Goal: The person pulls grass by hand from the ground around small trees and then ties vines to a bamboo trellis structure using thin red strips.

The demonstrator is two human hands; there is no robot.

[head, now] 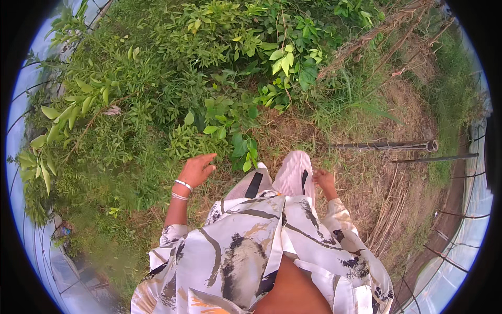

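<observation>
My left hand (198, 169), with pale bands at the wrist, is held out over the grass, its fingers apart and holding nothing. Just beyond its fingertips are the low leaves of a dense green leafy bush (188, 70). Close beside my right thigh is my right hand (322, 179), its fingers bent; whether they touch the trousers or pinch anything is too small to tell. Between the hands show my pale striped trousers (294, 168) with black strips, below a patterned shirt (235, 243). A leafy shoot (247, 155) hangs near my knees.
To the right, a dark pole (384, 145) and a thinner rod (435, 158) stick out over dry grass. Bundled dry stems (364, 41) slant at the upper right. A leafy branch (74, 108) reaches out at the left. Plastic sheeting (447, 271) on a thin frame curves around the edges.
</observation>
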